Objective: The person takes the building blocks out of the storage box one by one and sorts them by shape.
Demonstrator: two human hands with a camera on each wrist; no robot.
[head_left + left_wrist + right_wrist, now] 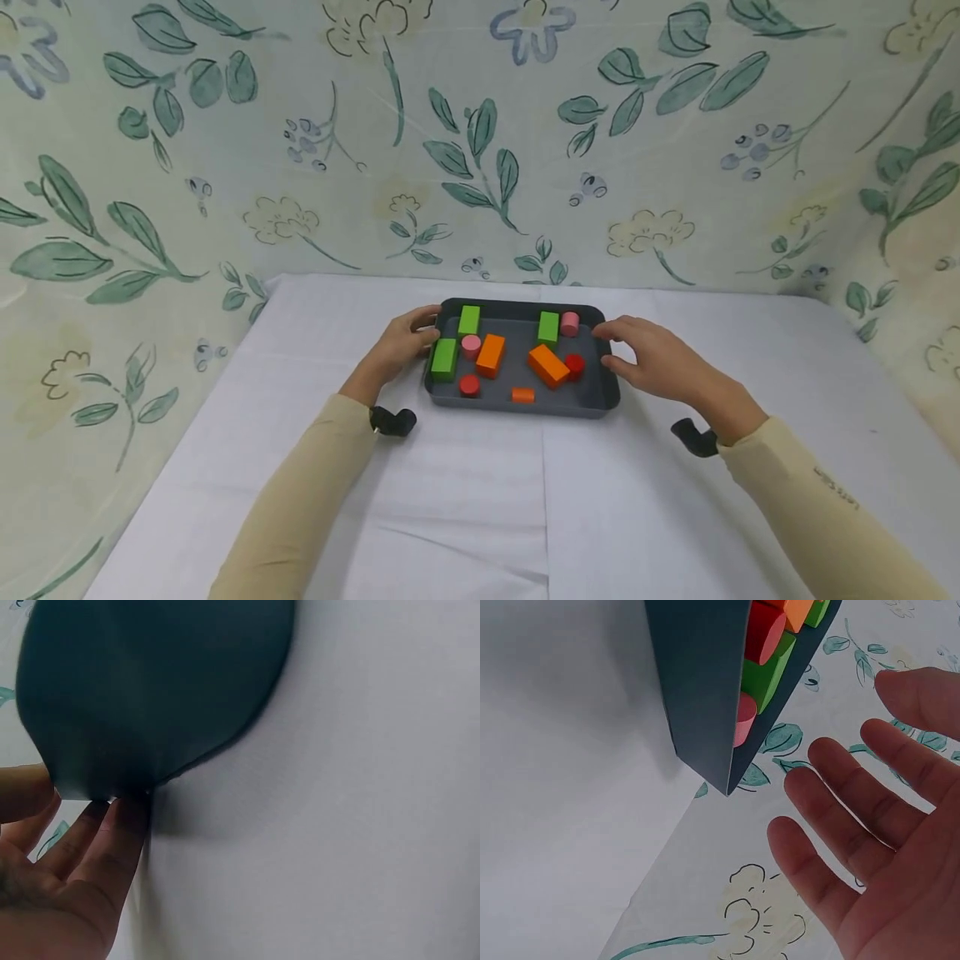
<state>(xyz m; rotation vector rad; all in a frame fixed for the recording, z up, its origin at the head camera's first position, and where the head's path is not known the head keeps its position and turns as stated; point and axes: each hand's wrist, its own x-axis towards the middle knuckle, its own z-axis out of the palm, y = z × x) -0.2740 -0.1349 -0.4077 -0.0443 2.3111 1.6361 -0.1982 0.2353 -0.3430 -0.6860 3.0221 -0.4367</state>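
A dark grey rectangular tray (525, 408) stands on the white-covered table, holding green blocks (444, 360), orange blocks (491, 356), a small orange piece (523, 395), and red (469, 385) and pink cylinders (471, 347). My left hand (405, 340) grips the tray's left end; in the left wrist view its fingers (112, 847) touch the dark tray wall (157, 697). Beside the right end is my right hand (652, 357), its fingers spread. The right wrist view shows a gap between the right-hand fingertips (799, 780) and the tray corner (697, 712).
A white cloth (465, 492) covers the table, with a crease line running down its middle. Behind and around it hangs a curtain (480, 150) printed with leaves and flowers. Black wrist devices (393, 421) sit on both wrists, by the beige sleeves.
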